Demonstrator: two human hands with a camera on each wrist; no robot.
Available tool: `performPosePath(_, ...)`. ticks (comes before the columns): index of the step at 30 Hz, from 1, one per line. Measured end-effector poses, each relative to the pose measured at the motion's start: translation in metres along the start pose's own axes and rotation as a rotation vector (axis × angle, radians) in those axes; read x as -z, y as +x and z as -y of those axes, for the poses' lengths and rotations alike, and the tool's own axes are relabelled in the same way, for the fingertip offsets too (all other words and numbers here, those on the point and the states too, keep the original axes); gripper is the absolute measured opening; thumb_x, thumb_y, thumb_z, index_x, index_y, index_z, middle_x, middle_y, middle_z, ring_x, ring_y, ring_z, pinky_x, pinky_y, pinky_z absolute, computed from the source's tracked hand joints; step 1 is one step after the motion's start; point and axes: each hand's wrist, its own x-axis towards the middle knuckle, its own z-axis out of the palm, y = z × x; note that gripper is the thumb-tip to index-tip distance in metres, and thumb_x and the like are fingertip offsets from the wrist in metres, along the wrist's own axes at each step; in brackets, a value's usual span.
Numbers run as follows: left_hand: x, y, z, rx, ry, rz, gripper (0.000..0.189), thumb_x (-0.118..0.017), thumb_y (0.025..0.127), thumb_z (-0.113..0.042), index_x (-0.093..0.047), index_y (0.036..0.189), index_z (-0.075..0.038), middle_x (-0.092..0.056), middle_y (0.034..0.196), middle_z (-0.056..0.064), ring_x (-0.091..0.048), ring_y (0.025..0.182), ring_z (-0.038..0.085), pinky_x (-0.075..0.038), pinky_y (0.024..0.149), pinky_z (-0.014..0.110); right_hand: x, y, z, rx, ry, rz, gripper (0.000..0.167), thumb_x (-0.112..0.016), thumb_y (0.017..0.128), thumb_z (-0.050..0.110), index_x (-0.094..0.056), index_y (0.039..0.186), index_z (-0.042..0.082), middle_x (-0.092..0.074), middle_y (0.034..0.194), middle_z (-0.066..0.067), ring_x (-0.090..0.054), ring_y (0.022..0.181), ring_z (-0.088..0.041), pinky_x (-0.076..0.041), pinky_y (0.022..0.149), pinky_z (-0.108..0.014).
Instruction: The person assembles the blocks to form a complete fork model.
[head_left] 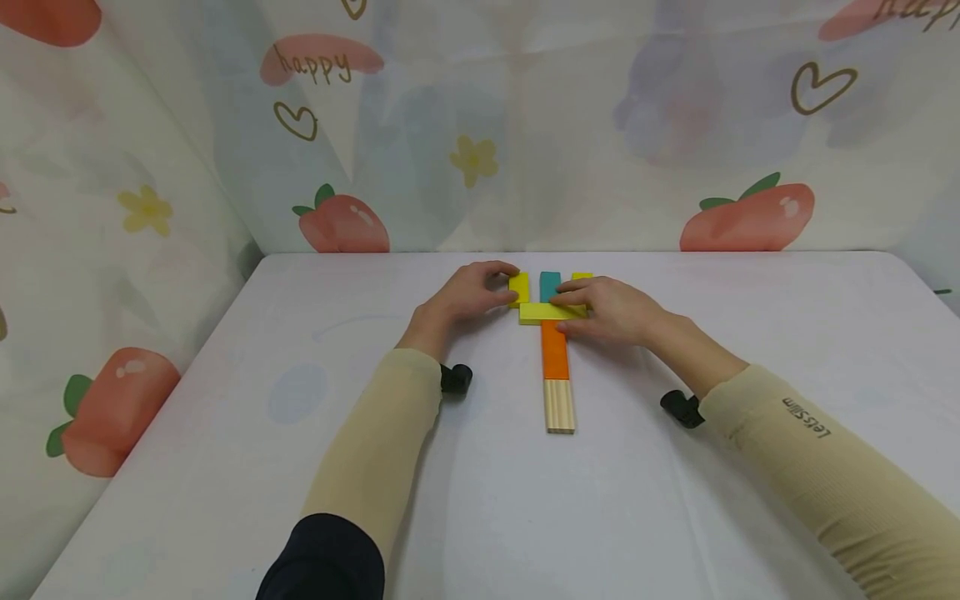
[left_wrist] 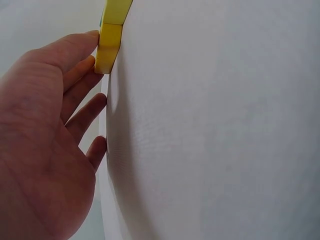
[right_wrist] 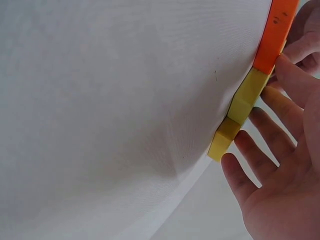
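Small blocks lie on the white table in a T-like figure. A yellow-green block (head_left: 536, 314) forms the crossbar, with an orange block (head_left: 554, 354) and a striped, wood-coloured piece (head_left: 558, 407) below it. Above the crossbar stand a teal block (head_left: 550, 284), a left yellow block (head_left: 520, 289) and a right yellow block (head_left: 582, 275), the latter mostly covered by fingers. My left hand (head_left: 468, 292) pinches the left yellow block (left_wrist: 109, 47) between thumb and fingers. With thumb and index finger, my right hand (head_left: 618, 310) pinches the yellow-green block (right_wrist: 247, 97) near its right part.
A white cloth covers the table (head_left: 480, 500), whose far edge runs just behind the blocks. Behind it hangs a patterned curtain (head_left: 525, 125) with fruit, flowers and hearts. Black wrist devices (head_left: 456, 379) sit at both sleeve cuffs.
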Motion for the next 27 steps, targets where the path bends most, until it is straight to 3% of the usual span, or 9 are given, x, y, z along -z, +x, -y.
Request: performPosePath(27,-0.0013,0.0009,-0.0002,-0.013,0.008,-0.003,0.046,-0.066,0.098,-0.032,-0.058,0.143,-0.023,-0.049,0.151,-0.001,-0.039,0.140,0.021,-0.028,0.118,0.041,0.0001,0.0002,-0.0008,0.013,-0.011,-0.004,0.051,-0.069,0.097,0.029,-0.061,0.139,0.003,-0.050,0.147,-0.022,-0.039,0.139,-0.044,-0.030,0.112,-0.060)
